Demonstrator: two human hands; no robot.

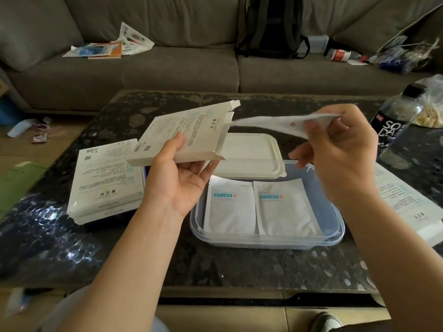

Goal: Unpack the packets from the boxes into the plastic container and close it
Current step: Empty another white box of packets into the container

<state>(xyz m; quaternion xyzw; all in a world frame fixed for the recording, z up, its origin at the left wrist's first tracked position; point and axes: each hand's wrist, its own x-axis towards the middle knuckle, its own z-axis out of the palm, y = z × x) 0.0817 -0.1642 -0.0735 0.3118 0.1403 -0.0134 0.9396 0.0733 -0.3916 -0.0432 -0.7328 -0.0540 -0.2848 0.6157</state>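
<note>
While the left hand (pixel 177 178) grips an open box (pixel 184 137) from below, thumb curled over its top face, the right hand (pixel 340 149) pinches a white packet (pixel 275 123) by one end. The packet's other end is right at the box mouth; blurred, so can't tell if it's fully out. Both hang above the plastic container (pixel 335 238), which sits on the bench (pixel 239 267) w/ two more inside, flat and side by side: left packet (pixel 230 207), right packet (pixel 285 207). The white lid (pixel 251 152) is off, lying just behind and overlapping the far rim. To the left, a stack of boxes (pixel 105 178) looks unopened. To the right, a flattened box (pixel 407 202), prob. already emptied. Approx. under halfway: this packet, the rest of the box, the stack, then the lid remain.
</note>
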